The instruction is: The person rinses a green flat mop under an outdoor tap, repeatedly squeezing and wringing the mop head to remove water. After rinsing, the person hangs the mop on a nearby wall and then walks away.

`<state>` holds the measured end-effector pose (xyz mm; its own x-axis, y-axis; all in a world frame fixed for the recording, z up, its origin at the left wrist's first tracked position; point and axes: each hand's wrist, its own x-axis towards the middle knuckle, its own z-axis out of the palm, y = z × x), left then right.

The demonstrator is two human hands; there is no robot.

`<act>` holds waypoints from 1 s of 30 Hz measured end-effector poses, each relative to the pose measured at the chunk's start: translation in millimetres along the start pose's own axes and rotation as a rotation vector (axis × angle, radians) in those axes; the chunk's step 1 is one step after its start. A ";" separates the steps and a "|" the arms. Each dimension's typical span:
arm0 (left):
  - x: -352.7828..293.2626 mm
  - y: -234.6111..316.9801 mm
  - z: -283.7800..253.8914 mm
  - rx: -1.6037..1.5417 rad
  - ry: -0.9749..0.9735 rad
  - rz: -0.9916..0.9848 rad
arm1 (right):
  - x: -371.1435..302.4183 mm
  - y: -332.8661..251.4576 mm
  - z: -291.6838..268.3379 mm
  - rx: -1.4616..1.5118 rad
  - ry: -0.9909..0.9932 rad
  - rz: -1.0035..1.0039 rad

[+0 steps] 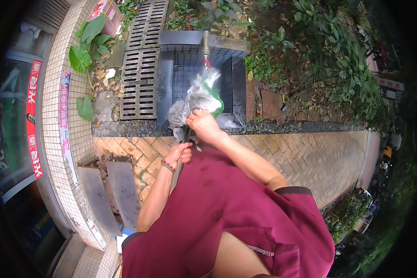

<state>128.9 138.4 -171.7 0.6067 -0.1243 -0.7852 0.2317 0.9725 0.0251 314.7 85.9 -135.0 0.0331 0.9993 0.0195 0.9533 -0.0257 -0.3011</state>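
A mop with a shaggy grey-white head hangs over a dark tiled basin, right under a metal tap. A green part shows along the right side of the mop head. My left hand, with a red bead bracelet at the wrist, is closed round the mop's pole. Higher up, my right hand grips the mop where pole and strands meet. Its fingertips are partly hidden. White water or wet strands blur together below the tap.
Slotted drain grates lie left of the basin. Grey boards lean by a white-tiled wall at left. Shrubs and leaf litter fill the right. Brick paving runs in front of the basin.
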 end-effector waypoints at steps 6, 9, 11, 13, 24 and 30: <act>22.5 9.9 -14.7 0.012 0.145 -0.089 | -32.3 10.9 40.4 0.180 -0.143 0.215; 22.6 17.5 -11.5 0.082 0.126 -0.059 | -26.0 16.9 39.9 0.179 -0.045 0.209; 20.8 23.9 -5.9 0.109 0.109 -0.075 | -12.4 30.5 29.9 0.149 -0.021 0.167; 19.0 31.1 1.9 0.146 0.112 -0.060 | 3.9 49.9 13.6 0.150 0.007 0.144; 40.6 52.7 34.9 0.274 0.142 0.051 | 90.0 191.4 -61.8 0.187 0.003 0.179; 50.1 50.1 40.1 0.277 0.229 0.054 | 85.0 208.0 -68.2 0.150 -0.031 0.192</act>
<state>201.3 173.0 -185.0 0.4447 0.0043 -0.8957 0.4199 0.8823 0.2127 536.3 163.6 -130.9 0.1974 0.9770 -0.0804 0.8751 -0.2126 -0.4347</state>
